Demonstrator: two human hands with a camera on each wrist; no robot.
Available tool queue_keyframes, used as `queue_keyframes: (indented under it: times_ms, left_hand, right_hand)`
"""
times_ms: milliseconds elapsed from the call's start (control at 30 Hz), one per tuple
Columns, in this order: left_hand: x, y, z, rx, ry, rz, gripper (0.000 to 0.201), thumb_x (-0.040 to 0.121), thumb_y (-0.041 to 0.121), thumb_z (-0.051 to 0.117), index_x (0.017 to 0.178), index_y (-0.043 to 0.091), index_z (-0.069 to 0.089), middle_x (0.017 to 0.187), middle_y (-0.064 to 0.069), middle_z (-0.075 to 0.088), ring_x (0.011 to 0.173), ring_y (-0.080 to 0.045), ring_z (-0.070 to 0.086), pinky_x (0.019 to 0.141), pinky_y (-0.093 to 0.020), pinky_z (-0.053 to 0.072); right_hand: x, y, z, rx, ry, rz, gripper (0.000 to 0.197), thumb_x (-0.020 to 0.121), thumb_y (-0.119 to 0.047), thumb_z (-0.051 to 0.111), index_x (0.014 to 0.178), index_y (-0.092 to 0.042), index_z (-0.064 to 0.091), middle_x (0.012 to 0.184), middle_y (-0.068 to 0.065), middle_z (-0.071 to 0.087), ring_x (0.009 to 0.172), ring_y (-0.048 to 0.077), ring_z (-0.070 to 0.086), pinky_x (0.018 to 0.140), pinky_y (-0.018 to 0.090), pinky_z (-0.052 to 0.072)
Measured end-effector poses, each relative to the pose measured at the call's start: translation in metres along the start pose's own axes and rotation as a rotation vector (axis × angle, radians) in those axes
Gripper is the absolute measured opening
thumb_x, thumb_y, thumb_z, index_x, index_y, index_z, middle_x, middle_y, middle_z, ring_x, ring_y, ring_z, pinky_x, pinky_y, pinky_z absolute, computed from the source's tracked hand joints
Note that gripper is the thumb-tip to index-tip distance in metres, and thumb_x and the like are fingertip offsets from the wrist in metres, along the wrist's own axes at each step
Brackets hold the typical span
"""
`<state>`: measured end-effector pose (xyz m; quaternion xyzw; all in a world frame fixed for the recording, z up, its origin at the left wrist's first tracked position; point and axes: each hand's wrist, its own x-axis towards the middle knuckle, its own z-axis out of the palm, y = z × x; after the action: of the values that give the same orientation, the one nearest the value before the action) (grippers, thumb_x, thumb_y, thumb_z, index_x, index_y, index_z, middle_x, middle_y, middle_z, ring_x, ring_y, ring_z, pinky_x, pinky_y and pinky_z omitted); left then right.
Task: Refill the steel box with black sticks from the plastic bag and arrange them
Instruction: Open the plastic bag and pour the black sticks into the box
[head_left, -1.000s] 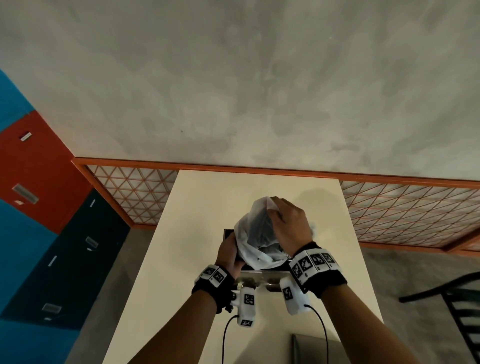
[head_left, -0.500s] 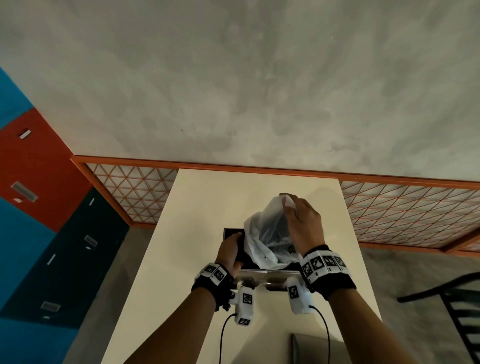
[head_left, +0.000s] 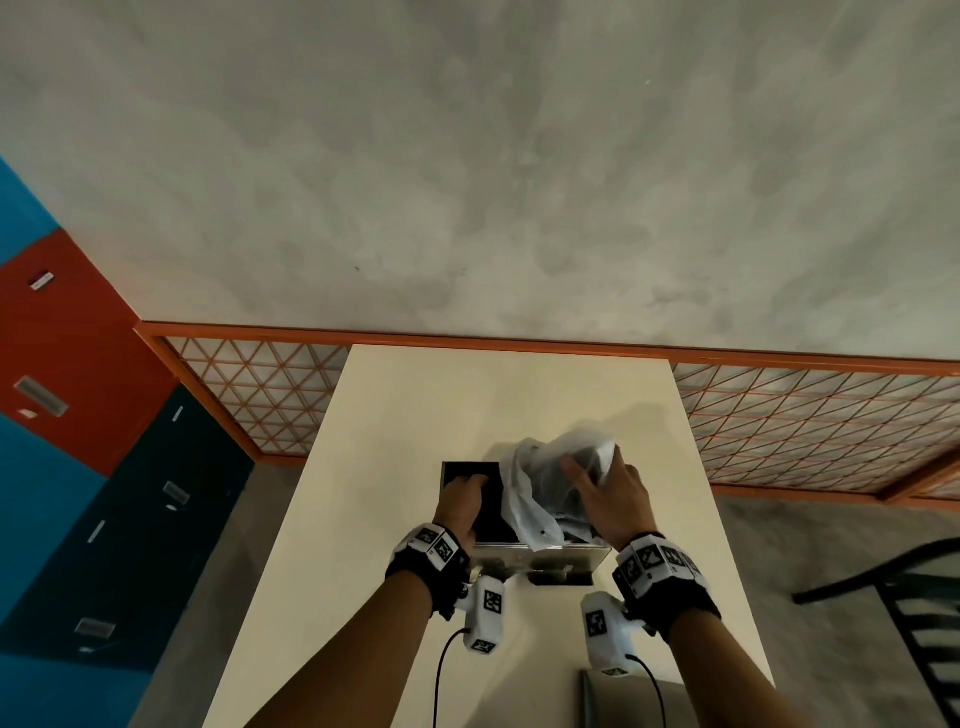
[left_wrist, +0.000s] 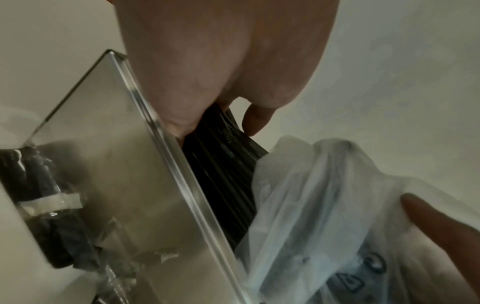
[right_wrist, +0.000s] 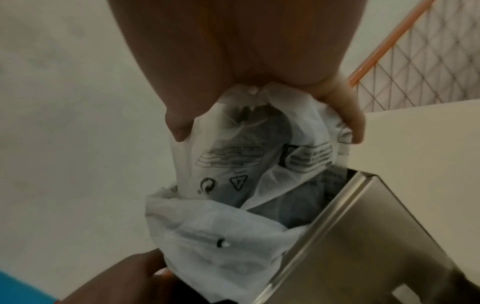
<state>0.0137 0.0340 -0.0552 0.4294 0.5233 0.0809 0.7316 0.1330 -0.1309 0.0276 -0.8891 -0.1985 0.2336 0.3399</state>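
Observation:
The steel box (head_left: 543, 555) stands on the cream table (head_left: 498, 405) near its front. Black sticks (head_left: 491, 514) fill its left half, seen close in the left wrist view as a dark bundle (left_wrist: 221, 176) behind the shiny wall (left_wrist: 116, 164). My left hand (head_left: 464, 494) lies on them, thumb and a finger curled round the bundle. My right hand (head_left: 607, 496) grips the bunched top of the translucent plastic bag (head_left: 535, 501), which hangs into the box's right half (right_wrist: 363, 236). Dark contents show through the printed bag (right_wrist: 246, 164); how many sticks are inside it is hidden.
The table is narrow, with floor dropping off on both sides. An orange lattice railing (head_left: 810, 426) runs behind it. A dark chair (head_left: 914, 613) stands at the right. A grey object (head_left: 623, 701) sits at the table's near edge.
My right hand has carried the bag rightward and lower, uncovering the sticks in the box's left half. The left hand has stayed on the sticks.

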Motion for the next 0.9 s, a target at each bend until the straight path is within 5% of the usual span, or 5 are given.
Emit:
queue_keyframes:
  times_ms: [200, 333, 467, 800, 900]
  left_hand:
    - [0.023, -0.014, -0.005, 0.044, -0.003, 0.048, 0.028, 0.090, 0.029, 0.057, 0.098, 0.007, 0.073, 0.114, -0.026, 0.070, 0.112, -0.045, 0.064, 0.099, -0.060, 0.051]
    - [0.020, -0.014, -0.007, -0.073, -0.030, 0.034, 0.041, 0.092, 0.042, 0.057, 0.120, 0.015, 0.067, 0.130, -0.015, 0.066, 0.122, -0.038, 0.061, 0.106, -0.058, 0.048]
    - [-0.016, 0.002, -0.005, -0.168, -0.112, 0.078, 0.024, 0.090, 0.030, 0.069, 0.098, 0.007, 0.070, 0.101, -0.021, 0.072, 0.096, -0.036, 0.067, 0.092, -0.050, 0.054]
    - [-0.020, 0.000, -0.008, -0.210, -0.200, 0.067, 0.020, 0.102, 0.025, 0.058, 0.105, 0.009, 0.070, 0.104, -0.018, 0.075, 0.098, -0.034, 0.068, 0.089, -0.045, 0.056]
    - [-0.016, -0.001, -0.007, -0.200, -0.217, 0.068, 0.036, 0.087, 0.037, 0.069, 0.111, 0.010, 0.071, 0.117, -0.021, 0.072, 0.110, -0.037, 0.066, 0.101, -0.051, 0.052]
  right_hand:
    - [-0.006, -0.032, 0.001, -0.001, 0.014, -0.230, 0.042, 0.094, -0.047, 0.052, 0.133, -0.037, 0.041, 0.120, 0.009, 0.053, 0.104, 0.032, 0.056, 0.087, 0.037, 0.046]
    - [-0.010, -0.047, 0.002, -0.065, 0.013, -0.356, 0.049, 0.081, -0.062, 0.038, 0.127, -0.046, 0.041, 0.116, 0.000, 0.051, 0.099, 0.029, 0.059, 0.084, 0.048, 0.053]
    - [-0.010, -0.056, 0.003, -0.073, 0.026, -0.416, 0.050, 0.078, -0.063, 0.037, 0.125, -0.047, 0.043, 0.115, -0.003, 0.053, 0.101, 0.026, 0.059, 0.083, 0.049, 0.054]
    - [-0.014, -0.066, 0.004, -0.094, 0.028, -0.469, 0.041, 0.086, -0.049, 0.038, 0.126, -0.048, 0.043, 0.115, -0.005, 0.054, 0.100, 0.026, 0.058, 0.084, 0.050, 0.051]
    - [-0.012, -0.065, 0.003, -0.100, 0.010, -0.450, 0.039, 0.090, -0.037, 0.045, 0.128, -0.048, 0.042, 0.116, -0.004, 0.053, 0.103, 0.027, 0.057, 0.087, 0.052, 0.050]
